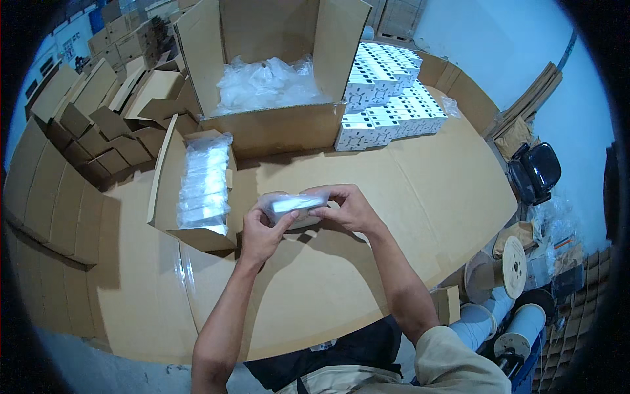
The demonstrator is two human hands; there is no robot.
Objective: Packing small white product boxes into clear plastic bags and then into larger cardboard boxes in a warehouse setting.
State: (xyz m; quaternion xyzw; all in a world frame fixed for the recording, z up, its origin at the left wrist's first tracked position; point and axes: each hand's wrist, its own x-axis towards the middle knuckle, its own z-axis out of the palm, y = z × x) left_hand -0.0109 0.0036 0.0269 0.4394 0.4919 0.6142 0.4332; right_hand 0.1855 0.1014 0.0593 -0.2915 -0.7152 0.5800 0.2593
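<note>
Between my two hands, above the cardboard-covered table (433, 197), is a small white item in a clear plastic bag (286, 205). My left hand (261, 235) grips its left end, thumb on the near side. On its right end my right hand (348, 209) closes with thumb and fingers. What is inside the bag cannot be made out. Just left of my hands stands an open carton (164, 190) holding a row of similar plastic-wrapped packets (205, 180).
A large open carton (275, 131) at the back holds crumpled clear bags (269, 82). Right of it rise stacks of white patterned boxes (394, 118). Empty folded cartons (111, 131) crowd the left side. Plastic film rolls (518, 331) and a black chair (535, 171) stand beyond the table's right edge.
</note>
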